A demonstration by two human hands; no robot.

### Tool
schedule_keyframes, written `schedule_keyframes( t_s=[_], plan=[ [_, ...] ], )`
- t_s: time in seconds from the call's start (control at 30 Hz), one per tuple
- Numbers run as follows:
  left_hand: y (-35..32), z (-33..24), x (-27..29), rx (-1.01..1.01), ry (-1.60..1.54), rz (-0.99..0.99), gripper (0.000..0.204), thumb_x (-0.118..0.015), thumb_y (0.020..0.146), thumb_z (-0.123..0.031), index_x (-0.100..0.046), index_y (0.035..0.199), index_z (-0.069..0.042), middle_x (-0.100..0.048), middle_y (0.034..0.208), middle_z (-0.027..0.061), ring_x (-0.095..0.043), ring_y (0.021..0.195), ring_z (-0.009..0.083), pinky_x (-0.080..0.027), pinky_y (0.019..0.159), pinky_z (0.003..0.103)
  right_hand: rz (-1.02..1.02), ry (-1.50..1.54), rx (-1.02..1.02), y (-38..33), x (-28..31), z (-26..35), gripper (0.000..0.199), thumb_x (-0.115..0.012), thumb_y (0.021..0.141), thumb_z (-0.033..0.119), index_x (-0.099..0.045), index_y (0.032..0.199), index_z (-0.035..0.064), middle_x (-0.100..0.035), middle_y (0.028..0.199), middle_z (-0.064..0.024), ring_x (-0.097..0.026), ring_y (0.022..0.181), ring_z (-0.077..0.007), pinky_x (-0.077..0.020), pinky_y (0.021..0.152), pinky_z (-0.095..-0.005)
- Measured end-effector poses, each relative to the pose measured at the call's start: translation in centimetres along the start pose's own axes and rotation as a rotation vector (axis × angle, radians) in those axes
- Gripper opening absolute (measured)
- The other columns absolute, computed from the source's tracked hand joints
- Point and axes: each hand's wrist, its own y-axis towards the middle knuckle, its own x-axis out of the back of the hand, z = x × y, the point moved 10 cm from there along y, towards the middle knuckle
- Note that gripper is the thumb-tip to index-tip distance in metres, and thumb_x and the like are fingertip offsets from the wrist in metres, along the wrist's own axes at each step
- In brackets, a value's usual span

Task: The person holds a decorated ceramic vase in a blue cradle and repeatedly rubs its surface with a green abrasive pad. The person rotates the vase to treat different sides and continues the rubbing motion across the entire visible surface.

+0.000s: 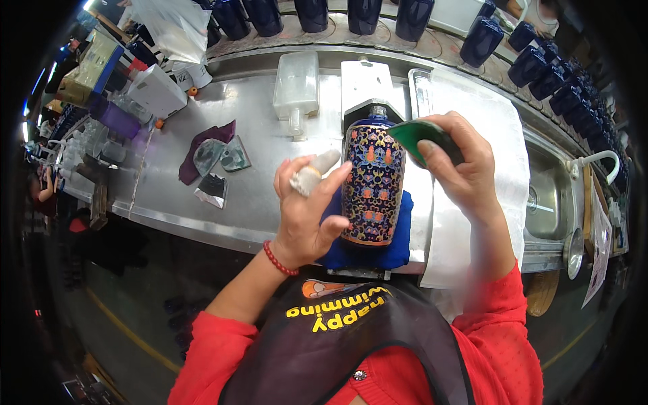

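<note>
Looking down, we see our left hand (pixel 304 216) pressed against the left side of a vase (pixel 372 185), thumb on its lower flank and fingers (pixel 322 164) spread loosely, not closed round it; two of them are wrapped in pale tape. The vase is dark blue with orange and pink flower patterns, and it lies on a blue cloth (pixel 398 246) at the front edge of the steel desk (pixel 243 115), its neck pointing away from us.

Our right hand (pixel 459 169) curls tightly over a green pad (pixel 415 135), which touches the upper right shoulder of the vase. A white sheet (pixel 486 135) covers the desk beneath that hand.

Left of the vase, well apart, lie a maroon rag (pixel 202 145) and a few grey-green scraps (pixel 223 156). Behind the vase stand a clear plastic bottle (pixel 297 88) and a white block (pixel 366 82). A sink (pixel 550 202) sits to the right, with a white tap (pixel 597 162) over it. Plain dark blue vases (pixel 533 64) line the curved ledge behind the desk.
</note>
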Motion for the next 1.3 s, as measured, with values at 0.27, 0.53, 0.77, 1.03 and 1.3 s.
schedule_keyframes(
  t_s=[0.27, 0.53, 0.77, 1.03, 1.3],
  plan=[
    [7.4, 0.1, -2.1, -0.185, 0.149, 0.094, 0.045, -0.055, 0.104, -0.045, -0.068, 0.136, -0.016, -0.07, 0.123, 0.0091, -0.046, 0.131, 0.0313, -0.013, 0.12, 0.056, -0.07, 0.005, -0.202, -3.2, 0.3, -2.2, 0.024, -0.068, 0.099, 0.011, -0.065, 0.117, -0.0039, -0.068, 0.1, -0.0052, -0.063, 0.09, -0.0096, -0.0515, 0.079, -0.0236],
    [8.0, 0.0, -2.3, -0.22, 0.19, 0.099, 0.035, -0.065, 0.099, -0.034, -0.071, 0.129, -0.017, -0.072, 0.114, 0.0039, -0.054, 0.123, 0.0269, -0.017, 0.118, 0.06, -0.125, 0.09, -0.251, -3.3, 0.5, -3.3, 0.026, -0.069, 0.099, 0.012, -0.065, 0.12, -0.0032, -0.069, 0.102, -0.0042, -0.063, 0.091, -0.0081, -0.0514, 0.08, -0.0222],
    [8.1, -0.6, -2.6, -0.3, 0.265, 0.083, 0.035, -0.068, 0.096, -0.033, -0.071, 0.126, -0.016, -0.073, 0.111, 0.0055, -0.055, 0.123, 0.027, -0.017, 0.118, 0.061, -0.216, 0.141, -0.217, -3.2, 0.6, -3.4, 0.022, -0.069, 0.097, 0.012, -0.068, 0.114, -0.0032, -0.07, 0.094, -0.0082, -0.064, 0.08, -0.0121, -0.0517, 0.07, -0.0263],
    [7.8, -0.5, -2.4, -0.29, 0.315, 0.072, 0.036, -0.062, 0.1, -0.04, -0.073, 0.126, -0.018, -0.073, 0.116, 0.0074, -0.055, 0.124, 0.0263, -0.014, 0.121, 0.059, -0.233, 0.122, -0.214, -3.3, 0.6, -3.4, 0.022, -0.069, 0.096, 0.011, -0.068, 0.114, -0.0025, -0.071, 0.094, -0.0084, -0.065, 0.081, -0.0126, -0.0529, 0.072, -0.0267],
    [7.2, -0.5, -2.3, -0.3, 0.303, 0.073, 0.048, -0.057, 0.103, -0.051, -0.073, 0.13, -0.015, -0.072, 0.123, 0.0086, -0.054, 0.124, 0.0282, -0.015, 0.122, 0.056, -0.26, 0.128, -0.222, -3.4, 0.4, -3.6, 0.023, -0.07, 0.096, 0.01, -0.068, 0.115, -0.0025, -0.072, 0.095, -0.0086, -0.066, 0.084, -0.0135, -0.0539, 0.075, -0.0276]
  ],
)
